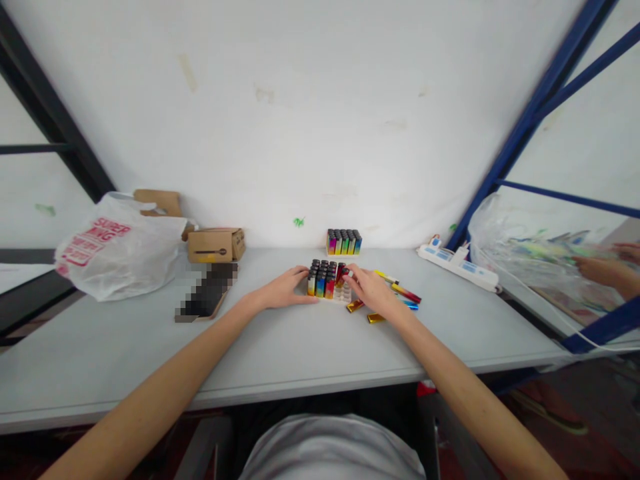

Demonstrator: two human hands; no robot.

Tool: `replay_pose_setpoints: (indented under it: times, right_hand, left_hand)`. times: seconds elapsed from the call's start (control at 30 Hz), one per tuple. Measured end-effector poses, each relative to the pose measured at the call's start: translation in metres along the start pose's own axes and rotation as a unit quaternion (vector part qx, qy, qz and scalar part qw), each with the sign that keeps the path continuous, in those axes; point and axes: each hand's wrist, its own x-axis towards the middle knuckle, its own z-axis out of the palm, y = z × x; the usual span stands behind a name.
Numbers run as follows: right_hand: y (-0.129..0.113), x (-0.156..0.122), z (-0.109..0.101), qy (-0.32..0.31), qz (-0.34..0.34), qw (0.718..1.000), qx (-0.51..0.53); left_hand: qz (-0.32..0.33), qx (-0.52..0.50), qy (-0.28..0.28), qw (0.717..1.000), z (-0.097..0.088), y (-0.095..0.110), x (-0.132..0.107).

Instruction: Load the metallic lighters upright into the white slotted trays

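A pale tray [343, 294] stands on the table in front of me, its left part filled with upright lighters [321, 285] in yellow, blue and red with black tops. Empty slots show at its right front. My left hand [286, 291] cups the tray's left end, thumb at the front corner and fingers at the back. Above the right side of the tray, my right hand [371, 291] pinches a red lighter [345, 272], partly hidden by the fingers. Loose lighters [406, 293] in yellow, red, blue and gold lie beside and under my right hand.
A second full lighter tray [344, 243] stands by the wall. To the left are a phone [210, 291], a cardboard box [216, 245] and a white plastic bag [120, 247]. A power strip [459, 267] lies at right; beyond the blue frame [525, 127] another person's hand [600, 275] shows.
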Motion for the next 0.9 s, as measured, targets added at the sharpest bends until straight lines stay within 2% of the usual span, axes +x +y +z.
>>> replay_pose_setpoints:
  times: [0.17,0.3,0.37,0.47,0.57,0.73,0.9]
  right_hand:
    - [0.006,0.002,0.003,0.003,0.021,1.0,-0.011]
    - [0.021,0.002,-0.015,-0.006,-0.01,1.0,0.024]
    - [0.033,-0.001,-0.029,-0.032,-0.032,0.998,0.045]
    - [0.051,-0.01,-0.047,-0.109,-0.058,0.991,0.06]
    - [0.063,-0.021,-0.052,-0.15,-0.071,0.984,0.061]
    - [0.059,-0.027,-0.048,-0.145,-0.08,0.983,0.073]
    - [0.045,-0.023,-0.053,-0.11,-0.058,0.966,0.227]
  left_hand:
    - [0.001,0.003,-0.002,1.0,-0.002,0.002,0.0]
    - [-0.001,0.002,-0.005,1.0,-0.001,0.001,0.0]
    - [0.005,0.0,-0.001,1.0,0.0,0.0,0.001]
    - [0.005,0.001,-0.001,1.0,0.0,-0.001,0.001]
    - [0.005,0.001,-0.002,1.0,0.0,-0.001,0.002]
    - [0.006,0.009,-0.004,1.0,-0.001,0.0,0.002]
    - [0.009,0.018,-0.009,1.0,0.0,-0.001,0.002]
